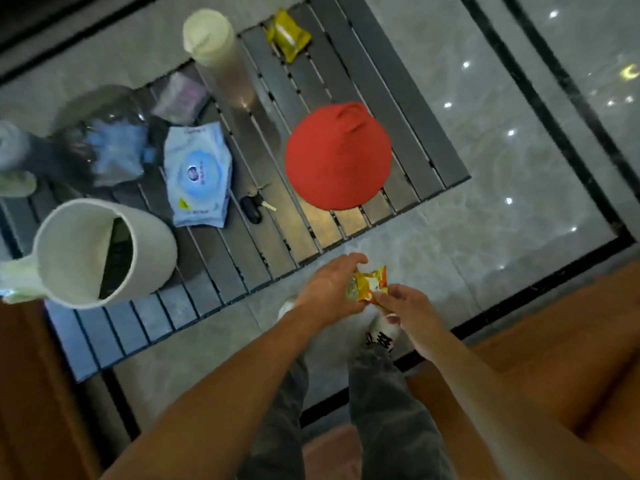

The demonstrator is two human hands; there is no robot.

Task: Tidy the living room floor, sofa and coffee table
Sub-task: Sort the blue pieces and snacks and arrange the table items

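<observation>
Head view: my left hand curls round the left end of the orange snack packet; my right hand pinches its near right corner. Packet held over the floor, just near of the coffee table, which bears a red hat and a wipes pack

The hat is plain red on the dark grey slatted coffee table. The wipes pack is white and pale blue, the basket white. The snack wrapper is orange and yellow, and the floor is grey marble with black border stripes.
</observation>
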